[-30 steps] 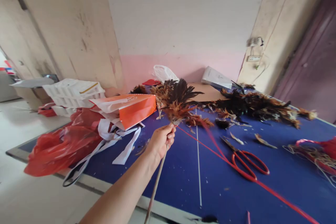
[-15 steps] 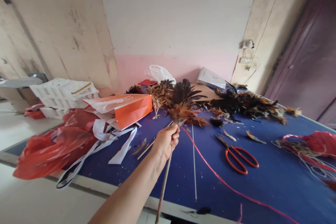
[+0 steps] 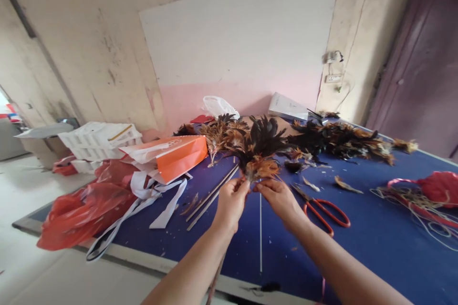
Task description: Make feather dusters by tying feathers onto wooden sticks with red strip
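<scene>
My left hand [image 3: 232,200] is closed around the stick [image 3: 216,276] of a feather duster, just under its bunch of black and brown feathers [image 3: 265,140]. The stick slants down towards me. Beside it, my right hand [image 3: 277,195] pinches at the base of the feathers, fingertips almost meeting the left ones. What the right fingers grip is too small to make out. A short piece of pink string [image 3: 323,288] shows by the right forearm. Red-handled scissors [image 3: 327,214] lie on the blue table [image 3: 386,262], partly behind that forearm.
Left of my hands lie two thin sticks [image 3: 211,200], an orange paper bag [image 3: 182,155] and a red plastic bag [image 3: 86,209]. Loose feathers [image 3: 343,140] are heaped at the back right. A pink string bundle [image 3: 438,189] with pale cords sits at the right edge.
My right hand has come into view and reached the feather base beside my left hand. The long pink string that ran to the lower right no longer shows there. The view has shifted slightly.
</scene>
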A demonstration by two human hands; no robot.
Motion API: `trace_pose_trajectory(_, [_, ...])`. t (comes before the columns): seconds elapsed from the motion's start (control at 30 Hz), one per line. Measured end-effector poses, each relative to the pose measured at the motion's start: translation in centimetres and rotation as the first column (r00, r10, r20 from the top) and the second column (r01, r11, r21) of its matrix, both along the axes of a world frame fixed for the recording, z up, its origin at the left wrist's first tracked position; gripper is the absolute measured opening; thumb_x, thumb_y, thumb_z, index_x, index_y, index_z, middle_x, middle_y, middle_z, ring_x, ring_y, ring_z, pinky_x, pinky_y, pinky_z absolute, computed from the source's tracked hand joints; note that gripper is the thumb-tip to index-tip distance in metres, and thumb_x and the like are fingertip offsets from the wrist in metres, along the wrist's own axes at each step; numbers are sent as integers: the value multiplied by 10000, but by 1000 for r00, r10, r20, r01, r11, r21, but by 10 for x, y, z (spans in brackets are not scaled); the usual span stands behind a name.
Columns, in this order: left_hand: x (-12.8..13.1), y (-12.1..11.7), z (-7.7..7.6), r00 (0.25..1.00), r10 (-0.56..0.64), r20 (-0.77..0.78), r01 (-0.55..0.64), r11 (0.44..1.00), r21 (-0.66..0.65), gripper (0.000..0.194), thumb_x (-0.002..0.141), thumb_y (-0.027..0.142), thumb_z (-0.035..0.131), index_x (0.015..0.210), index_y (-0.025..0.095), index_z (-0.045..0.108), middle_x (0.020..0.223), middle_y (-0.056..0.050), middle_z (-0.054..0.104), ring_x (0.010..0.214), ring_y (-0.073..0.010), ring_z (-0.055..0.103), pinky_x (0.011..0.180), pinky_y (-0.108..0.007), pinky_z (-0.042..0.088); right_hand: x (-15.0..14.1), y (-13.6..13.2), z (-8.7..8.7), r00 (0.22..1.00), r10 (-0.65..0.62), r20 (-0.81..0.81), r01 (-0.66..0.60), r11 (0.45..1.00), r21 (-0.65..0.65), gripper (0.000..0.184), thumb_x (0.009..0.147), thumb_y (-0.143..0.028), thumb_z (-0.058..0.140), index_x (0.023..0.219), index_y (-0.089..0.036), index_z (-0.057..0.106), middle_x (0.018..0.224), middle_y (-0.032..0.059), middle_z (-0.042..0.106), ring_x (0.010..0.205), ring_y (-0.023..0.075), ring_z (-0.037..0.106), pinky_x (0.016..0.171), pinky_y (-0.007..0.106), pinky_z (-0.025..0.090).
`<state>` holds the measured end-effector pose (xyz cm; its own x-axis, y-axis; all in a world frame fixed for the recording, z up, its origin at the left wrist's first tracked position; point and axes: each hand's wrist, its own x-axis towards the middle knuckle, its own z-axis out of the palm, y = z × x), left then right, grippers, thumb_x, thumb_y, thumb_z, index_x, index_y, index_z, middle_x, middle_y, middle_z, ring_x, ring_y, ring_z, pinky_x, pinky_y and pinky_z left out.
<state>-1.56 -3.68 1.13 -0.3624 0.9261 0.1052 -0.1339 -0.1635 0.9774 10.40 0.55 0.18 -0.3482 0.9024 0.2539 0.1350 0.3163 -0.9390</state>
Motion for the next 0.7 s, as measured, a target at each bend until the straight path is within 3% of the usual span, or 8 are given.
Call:
trace_pose_trajectory(0.07, [6, 4, -4, 999, 28, -34, -28, 1000, 14, 244, 627, 364, 668, 606, 140, 573, 423, 67, 407, 367, -48, 283, 380, -186, 179, 7, -6, -2, 989, -67, 133, 26, 957, 289, 265, 813, -308, 467, 614, -177, 584, 541, -3, 489, 511, 112, 401, 508, 238, 297])
trace_pose_trajectory(0.13, [10, 6, -8, 997, 53, -52, -52, 998, 23, 222, 625, 347, 666, 633, 138, 594, 430, 64, 426, 371, -53, 302, 385, -187, 200, 12, -15, -1, 967, -98, 234, -24, 883, 469, 302, 854, -288, 416, 603, -186, 551, 558, 6, 498, 534, 122, 416, 534, 241, 295])
trace_pose_trajectory(0.2, [12, 6, -11, 995, 78, -56, -77, 997, 14, 204, 624, 329, 662, 647, 136, 600, 427, 66, 425, 374, -57, 322, 390, -185, 220, 14, -23, 1, 956, -107, 274, -68, 827, 558, 304, 870, -260, 392, 610, -188, 532, 577, 13, 508, 539, 121, 423, 545, 238, 292])
trace_pose_trajectory(0.27, [12, 5, -12, 993, 104, -53, -104, 995, 1, 194, 632, 318, 652, 669, 134, 606, 438, 62, 442, 381, -60, 342, 393, -182, 234, 15, -27, 3, 955, -99, 280, -89, 805, 587, 296, 873, -249, 389, 619, -187, 528, 589, 16, 516, 546, 119, 427, 553, 234, 293])
trace_pose_trajectory(0.37, [9, 1, -13, 988, 133, -73, -133, 991, 6, 182, 637, 304, 644, 687, 132, 610, 486, 39, 507, 402, -64, 382, 395, -179, 245, 15, -26, 4, 971, -86, 222, -51, 835, 548, 294, 871, -262, 395, 630, -182, 544, 574, 8, 502, 540, 116, 411, 548, 232, 297])
trace_pose_trajectory(0.5, [5, -4, -8, 993, 105, -54, -106, 994, -17, 192, 622, 303, 658, 686, 132, 597, 486, 39, 512, 388, -57, 361, 376, -176, 220, 16, -14, 5, 987, -72, 146, 11, 925, 381, 282, 821, -287, 444, 622, -164, 603, 545, -5, 487, 536, 113, 412, 528, 229, 306])
trace_pose_trajectory(0.6, [3, -9, -2, 999, 36, 28, -35, 998, -45, 232, 601, 323, 679, 678, 132, 571, 478, 53, 478, 371, -40, 321, 364, -167, 180, 19, -4, 6, 988, -25, 150, -8, 976, 216, 250, 757, -284, 490, 584, -164, 624, 495, -17, 454, 499, 108, 396, 486, 226, 292])
trace_pose_trajectory(0.7, [2, -12, 0, 997, 2, 73, 1, 999, -33, 281, 568, 347, 710, 653, 134, 549, 510, 48, 483, 375, -26, 315, 364, -158, 173, 21, 2, 4, 990, 76, 120, -84, 995, 59, 182, 722, -270, 520, 656, -164, 652, 507, -18, 492, 471, 97, 394, 447, 216, 285])
